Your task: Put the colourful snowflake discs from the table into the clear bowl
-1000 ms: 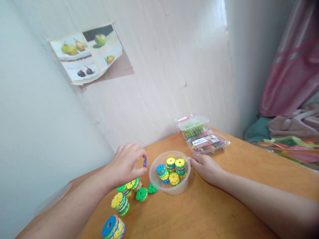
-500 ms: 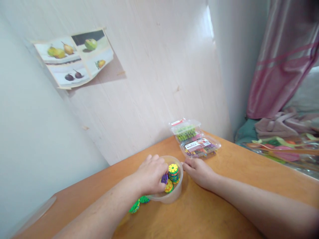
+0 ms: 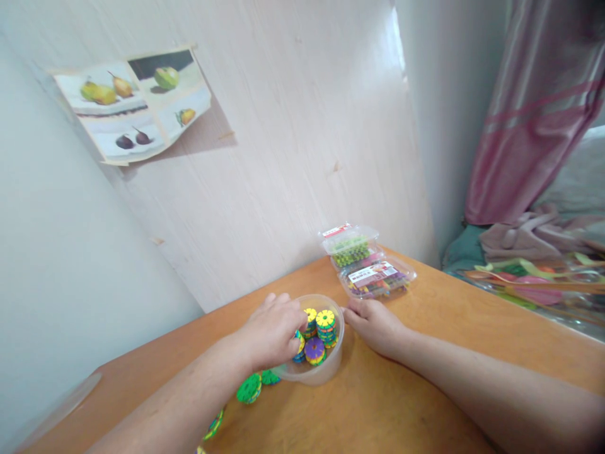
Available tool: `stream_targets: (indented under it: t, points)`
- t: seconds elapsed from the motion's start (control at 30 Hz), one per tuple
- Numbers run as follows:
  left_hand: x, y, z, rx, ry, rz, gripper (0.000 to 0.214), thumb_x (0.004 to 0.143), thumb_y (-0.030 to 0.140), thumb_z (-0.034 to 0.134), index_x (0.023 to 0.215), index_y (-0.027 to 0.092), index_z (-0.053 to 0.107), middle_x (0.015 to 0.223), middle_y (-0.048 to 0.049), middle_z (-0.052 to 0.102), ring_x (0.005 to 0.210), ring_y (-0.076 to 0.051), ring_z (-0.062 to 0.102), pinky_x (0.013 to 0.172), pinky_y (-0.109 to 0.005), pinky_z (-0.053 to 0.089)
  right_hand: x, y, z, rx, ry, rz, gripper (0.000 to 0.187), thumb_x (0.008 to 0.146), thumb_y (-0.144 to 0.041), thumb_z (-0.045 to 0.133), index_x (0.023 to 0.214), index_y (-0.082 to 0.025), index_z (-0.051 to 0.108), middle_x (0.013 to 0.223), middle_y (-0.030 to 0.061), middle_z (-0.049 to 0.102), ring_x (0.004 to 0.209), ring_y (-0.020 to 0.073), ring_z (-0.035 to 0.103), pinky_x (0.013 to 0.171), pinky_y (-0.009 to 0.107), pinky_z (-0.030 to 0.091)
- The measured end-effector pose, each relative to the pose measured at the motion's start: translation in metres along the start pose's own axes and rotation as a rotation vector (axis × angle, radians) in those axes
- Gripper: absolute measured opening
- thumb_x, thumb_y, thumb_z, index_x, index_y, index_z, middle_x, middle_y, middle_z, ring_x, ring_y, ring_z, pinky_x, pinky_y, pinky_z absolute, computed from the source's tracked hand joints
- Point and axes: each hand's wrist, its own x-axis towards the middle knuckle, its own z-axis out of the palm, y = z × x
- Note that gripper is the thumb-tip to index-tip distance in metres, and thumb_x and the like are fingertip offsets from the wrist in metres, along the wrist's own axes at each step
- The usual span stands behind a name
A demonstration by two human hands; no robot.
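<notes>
A round clear plastic tub [image 3: 331, 369] stands on the table with several stacks of notched plastic discs in it. Yellow tops one disc stack [image 3: 326, 320], and a purple disc [image 3: 314, 349] lies on top of another. My left hand [image 3: 274, 331] is over the tub's left side, thumb and fingers apart, beside a yellow and blue stack [image 3: 299, 350]. My right hand [image 3: 378, 325] is closed at the tub's right rim, its fingertips against it. More green discs [image 3: 249, 388] lie on the table by my left forearm, which hides part of them.
Two clear clamshell boxes [image 3: 373, 277] of coloured pieces stand behind the tub, near the table's back corner. Beyond the table's right edge are bagged colourful items [image 3: 534, 287] and a pink curtain [image 3: 505, 139]. A fruit print [image 3: 137, 104] hangs on the wall.
My left hand has let go of the purple disc, now on a stack in the tub, and drawn back left. More discs show. My right hand has stayed at the rim.
</notes>
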Motion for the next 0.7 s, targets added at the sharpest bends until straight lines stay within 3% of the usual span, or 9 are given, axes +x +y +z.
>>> stream_targets:
  t: [0.17,0.3,0.47,0.7]
  points:
    - [-0.030,-0.031,-0.001,-0.077,0.013,-0.145,0.018,0.078,0.019,0.051,0.086,0.026,0.067,0.082,-0.0022,0.068,0.082,-0.020,0.059,0.071,-0.031,0.041,-0.001,0.001,0.000,-0.008,-0.003,-0.011,0.036,0.091,-0.042,0.042,0.063,-0.020,0.047,0.066,0.0010,0.060,0.065,0.0149,0.053,0.059,0.026,0.032]
    - [-0.062,-0.049,0.003,-0.078,-0.085,-0.293,0.019,0.075,0.017,0.051,0.080,0.026,0.067,0.075,-0.0004,0.069,0.069,-0.017,0.061,0.059,-0.027,0.038,0.000,0.002,0.001,-0.012,-0.002,-0.023,0.037,0.091,-0.043,0.041,0.063,-0.020,0.048,0.066,0.0013,0.061,0.067,0.0158,0.054,0.059,0.027,0.033]
    - [-0.083,-0.039,0.019,-0.080,-0.240,-0.284,0.017,0.073,0.025,0.059,0.087,0.029,0.068,0.082,-0.0007,0.072,0.076,-0.022,0.067,0.062,-0.029,0.043,-0.001,0.004,0.001,-0.017,-0.002,-0.034,0.037,0.091,-0.043,0.041,0.063,-0.020,0.048,0.067,0.0018,0.063,0.068,0.0169,0.056,0.061,0.027,0.035]
    - [-0.084,-0.028,0.044,0.006,-0.298,-0.243,0.030,0.069,0.025,0.064,0.099,0.030,0.067,0.089,-0.0062,0.075,0.088,-0.032,0.070,0.066,-0.037,0.049,-0.001,0.004,0.000,-0.035,-0.012,-0.056,0.036,0.090,-0.041,0.040,0.063,-0.020,0.047,0.066,0.0015,0.061,0.068,0.0167,0.056,0.060,0.028,0.034]
